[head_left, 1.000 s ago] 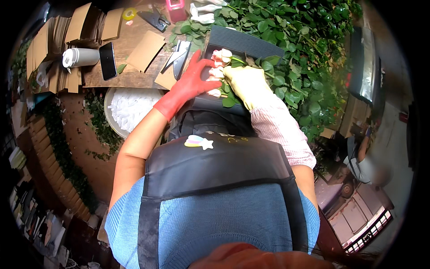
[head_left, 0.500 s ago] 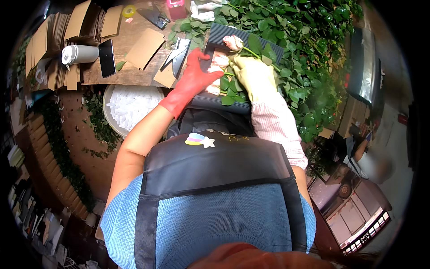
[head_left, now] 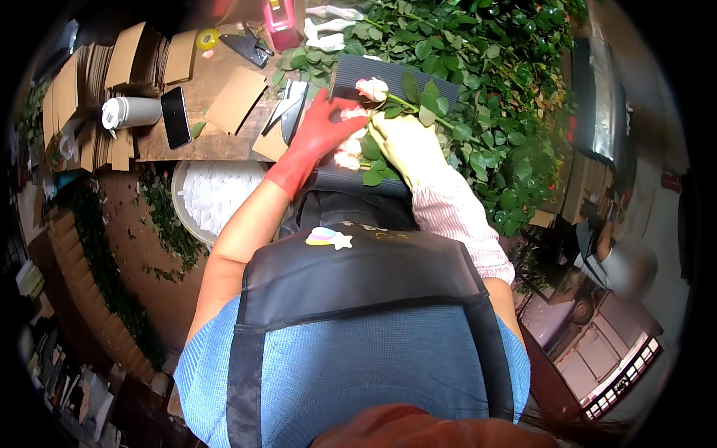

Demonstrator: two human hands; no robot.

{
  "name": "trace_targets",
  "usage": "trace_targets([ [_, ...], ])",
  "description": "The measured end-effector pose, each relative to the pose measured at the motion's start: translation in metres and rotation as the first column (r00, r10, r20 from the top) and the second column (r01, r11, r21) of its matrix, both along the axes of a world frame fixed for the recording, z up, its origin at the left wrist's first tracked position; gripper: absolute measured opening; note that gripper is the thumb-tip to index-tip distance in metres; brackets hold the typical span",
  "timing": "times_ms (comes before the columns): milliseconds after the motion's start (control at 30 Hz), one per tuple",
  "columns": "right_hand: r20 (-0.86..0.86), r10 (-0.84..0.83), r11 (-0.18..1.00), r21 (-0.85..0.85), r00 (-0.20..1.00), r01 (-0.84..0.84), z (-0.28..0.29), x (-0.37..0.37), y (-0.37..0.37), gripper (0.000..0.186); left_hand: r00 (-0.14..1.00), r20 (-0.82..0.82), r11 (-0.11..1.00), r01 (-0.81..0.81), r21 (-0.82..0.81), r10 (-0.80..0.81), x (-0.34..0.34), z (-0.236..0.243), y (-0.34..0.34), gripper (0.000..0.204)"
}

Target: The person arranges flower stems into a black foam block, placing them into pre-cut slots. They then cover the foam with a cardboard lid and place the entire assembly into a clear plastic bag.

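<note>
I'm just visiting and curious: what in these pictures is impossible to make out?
All in the head view:
Right hand: its own yellow-gloved back hides what it grips.
Pink roses: the left hand, gloved in red, covers parts, so their number is unsure.
Pink object: cut off by the upper edge.
Background person at right: too small and blurred to tell what they are doing.

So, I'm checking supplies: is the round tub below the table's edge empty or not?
Not empty: white pieces cover the visible inside of the tub. How deep, I cannot tell.
</note>
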State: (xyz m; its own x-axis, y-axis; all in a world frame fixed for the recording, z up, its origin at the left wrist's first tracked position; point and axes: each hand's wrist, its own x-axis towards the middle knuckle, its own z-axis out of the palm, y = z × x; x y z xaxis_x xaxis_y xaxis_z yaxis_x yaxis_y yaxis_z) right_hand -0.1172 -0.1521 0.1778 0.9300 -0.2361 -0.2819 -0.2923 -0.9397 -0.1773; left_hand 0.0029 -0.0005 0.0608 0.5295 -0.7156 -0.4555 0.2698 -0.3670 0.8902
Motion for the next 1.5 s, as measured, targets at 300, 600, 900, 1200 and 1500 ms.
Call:
trace_targets([
  [300, 0.131, -0.633, 0.367, 0.919, 0.763, 0.146, 0.020, -0.027, -0.012, 0.034, 0.992, 0.099, 0.996, -0.079, -0.037, 0.082, -0.007, 0.000, -0.003, 0.048],
  [600, 0.295, -0.408, 0.758, 0.637, 0.864, 0.140, -0.003, -0.029, -0.006, 0.044, 0.981, 0.177, 0.996, -0.080, -0.028, 0.084, -0.007, 0.000, -0.003, 0.049],
  [900, 0.359, -0.052, 0.984, 0.179, 0.932, -0.014, -0.013, -0.010, 0.007, 0.042, 0.914, 0.396, 0.995, -0.068, -0.073, 0.091, -0.012, -0.004, 0.001, 0.044],
  [1200, 0.226, -0.084, 0.976, 0.216, 0.971, 0.035, 0.005, 0.011, 0.000, 0.032, 0.926, 0.379, 1.000, 0.011, -0.023, -0.002, -0.009, 0.009, 0.012, 0.051],
  [1500, 0.296, -0.467, 0.744, 0.640, 0.833, 0.190, 0.053, -0.025, 0.017, 0.043, 0.562, 0.756, 0.734, -0.347, 0.583, -0.335, 0.127, -0.033, 0.126, 0.085],
])
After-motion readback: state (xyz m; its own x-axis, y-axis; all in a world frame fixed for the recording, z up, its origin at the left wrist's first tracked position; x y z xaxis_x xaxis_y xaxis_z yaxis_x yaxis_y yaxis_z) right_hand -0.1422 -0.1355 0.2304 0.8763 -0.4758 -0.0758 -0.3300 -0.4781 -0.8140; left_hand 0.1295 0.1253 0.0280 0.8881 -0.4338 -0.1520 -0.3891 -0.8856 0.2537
